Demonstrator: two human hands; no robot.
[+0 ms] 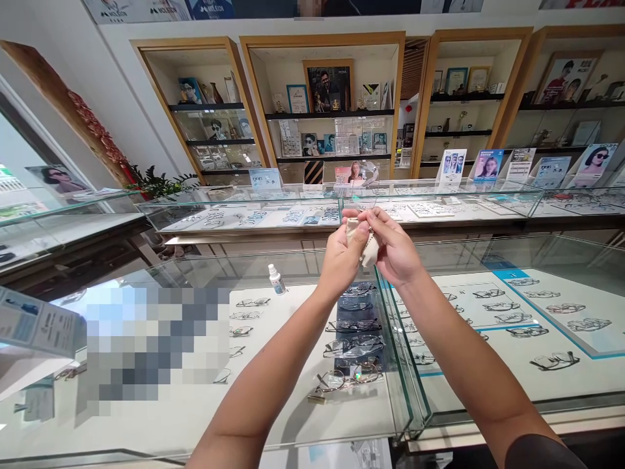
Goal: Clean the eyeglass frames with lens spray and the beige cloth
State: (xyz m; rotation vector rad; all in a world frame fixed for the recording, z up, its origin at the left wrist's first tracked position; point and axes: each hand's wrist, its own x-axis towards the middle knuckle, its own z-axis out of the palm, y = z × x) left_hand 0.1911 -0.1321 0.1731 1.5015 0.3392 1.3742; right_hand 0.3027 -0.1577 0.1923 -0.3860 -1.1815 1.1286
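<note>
Both my hands meet in front of me, raised above the glass counter. My left hand [340,255] is closed with its thumb pressed on a cream cleaning cloth [371,251]. Fingers of my right hand [398,249] pinch close beside the cloth. Thin, clear eyeglasses [370,197] stick up beyond my fingertips; their outline is faint against the display behind, and the cloth and fingers hide the rest. Below, a small white spray bottle [277,280] stands upright on the counter, left of my forearms.
Under the glass counter [293,426] lie rows of eyeglasses [354,326], with more in the right-hand case [554,360]. A long display case [229,218] crosses ahead, carrying upright advertising cards [452,168]. Wood-framed shelves [322,39] line the wall. A printed box [36,319] stands at left.
</note>
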